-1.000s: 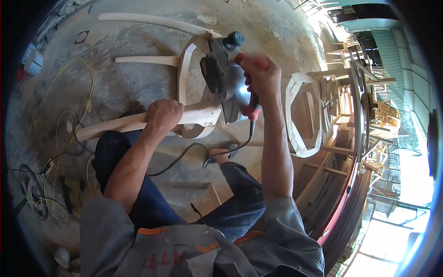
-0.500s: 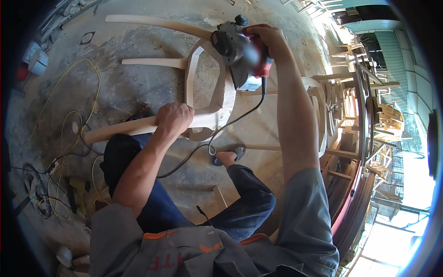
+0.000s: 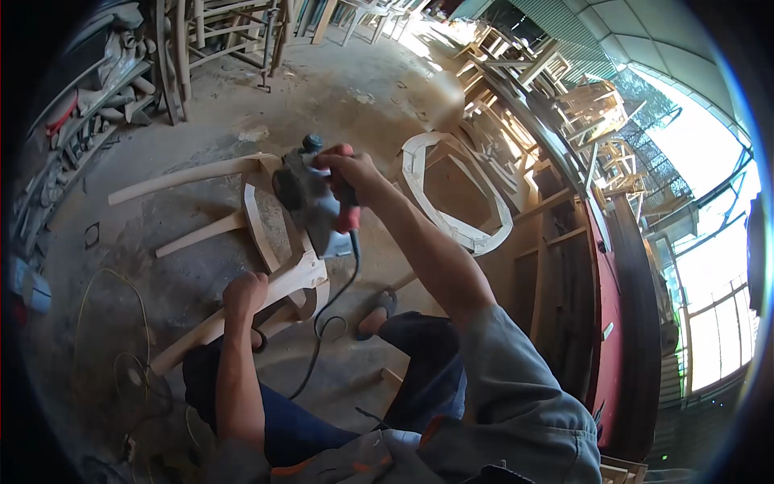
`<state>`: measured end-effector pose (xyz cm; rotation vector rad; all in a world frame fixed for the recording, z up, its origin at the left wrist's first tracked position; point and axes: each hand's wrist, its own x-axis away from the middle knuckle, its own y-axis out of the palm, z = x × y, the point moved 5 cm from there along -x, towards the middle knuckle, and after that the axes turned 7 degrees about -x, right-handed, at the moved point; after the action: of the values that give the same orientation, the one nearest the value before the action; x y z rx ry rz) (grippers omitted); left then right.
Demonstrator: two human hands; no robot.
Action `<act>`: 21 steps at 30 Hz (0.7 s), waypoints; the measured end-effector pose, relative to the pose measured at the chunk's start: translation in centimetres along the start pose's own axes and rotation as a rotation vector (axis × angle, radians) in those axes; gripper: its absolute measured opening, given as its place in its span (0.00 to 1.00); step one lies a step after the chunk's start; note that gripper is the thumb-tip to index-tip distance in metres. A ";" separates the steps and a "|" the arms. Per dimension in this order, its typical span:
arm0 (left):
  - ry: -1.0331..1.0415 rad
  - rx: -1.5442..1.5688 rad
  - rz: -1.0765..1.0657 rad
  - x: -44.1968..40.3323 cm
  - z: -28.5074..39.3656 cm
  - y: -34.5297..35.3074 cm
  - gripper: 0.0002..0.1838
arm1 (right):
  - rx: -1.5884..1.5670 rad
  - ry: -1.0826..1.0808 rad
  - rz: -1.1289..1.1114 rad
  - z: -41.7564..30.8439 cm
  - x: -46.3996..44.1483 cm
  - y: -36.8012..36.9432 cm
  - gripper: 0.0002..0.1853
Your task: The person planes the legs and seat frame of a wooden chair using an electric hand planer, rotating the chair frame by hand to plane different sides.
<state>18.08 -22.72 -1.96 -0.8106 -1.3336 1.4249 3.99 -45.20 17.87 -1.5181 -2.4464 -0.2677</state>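
My right hand (image 3: 355,173) is wrapped round the red handle of a grey power tool (image 3: 310,198), which looks like a planer or belt sander. The tool lies over the far corner of a pale wooden chair frame (image 3: 256,218), and a dark cord hangs from its rear. Whether its base touches the wood is hidden. My left hand (image 3: 245,294) is closed round the frame's thick near leg, which slants down to the left over my knee. Two other legs of the frame point left.
An octagonal wooden frame (image 3: 415,165) lies to the right, beside stacked curved parts. A long red-edged bench (image 3: 610,323) runs down the right. Shelves of wood pieces (image 3: 105,101) stand at upper left. A yellow cord (image 3: 113,274) loops on the floor at left.
The view has swung up and to the right, showing the far shelves and chair frames. Both hands keep their holds; the tool has stayed over the frame's far part.
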 end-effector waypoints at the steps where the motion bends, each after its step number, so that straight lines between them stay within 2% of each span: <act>1: 0.026 -0.018 -0.006 -0.1 0.2 0.2 0.18 | 0.041 0.000 0.018 0.5 2.2 -1.5 0.15; 3: 0.078 -0.022 -0.114 -0.1 -0.3 1.4 0.21 | 0.099 0.027 0.023 1.3 7.1 -4.5 0.15; 4: -0.065 0.180 -0.039 0.7 -0.8 0.6 0.22 | 0.128 0.013 0.058 2.8 8.8 -6.3 0.14; 5: -0.219 0.248 -0.112 1.7 -0.3 -1.7 0.24 | 0.174 0.037 0.107 4.0 10.5 -7.8 0.14; 7: -0.324 0.237 0.061 1.7 -0.2 -1.7 0.25 | 0.066 0.017 0.098 6.5 13.8 -10.4 0.14; 10: -0.321 0.108 0.189 3.5 2.0 -4.9 0.28 | 0.080 0.009 0.165 11.7 16.2 -13.4 0.16; 11: -0.297 0.101 0.268 3.0 1.4 -3.6 0.30 | 0.100 0.023 0.168 13.4 16.5 -14.3 0.17; 14: -0.360 -0.058 0.273 2.9 1.5 -3.7 0.30 | 0.117 0.038 0.189 20.2 16.7 -16.6 0.19; 16: -0.478 -0.135 0.230 3.9 2.5 -4.6 0.34 | 0.071 -0.006 0.222 25.1 16.5 -17.7 0.20; 17: -0.534 -0.146 0.220 4.2 2.0 -4.2 0.36 | 0.037 0.084 0.176 24.1 17.5 -17.7 0.22; 20: -0.598 -0.230 0.139 5.1 0.5 -3.0 0.40 | 0.147 0.066 0.076 23.6 18.1 -18.2 0.24; 21: -0.591 -0.251 0.137 3.8 0.4 -3.1 0.40 | 0.211 0.002 0.045 23.5 17.9 -18.3 0.26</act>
<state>17.26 -19.56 1.67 -0.6703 -1.9655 1.7044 -22.75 -31.34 0.53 -1.4780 -2.3505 -0.0017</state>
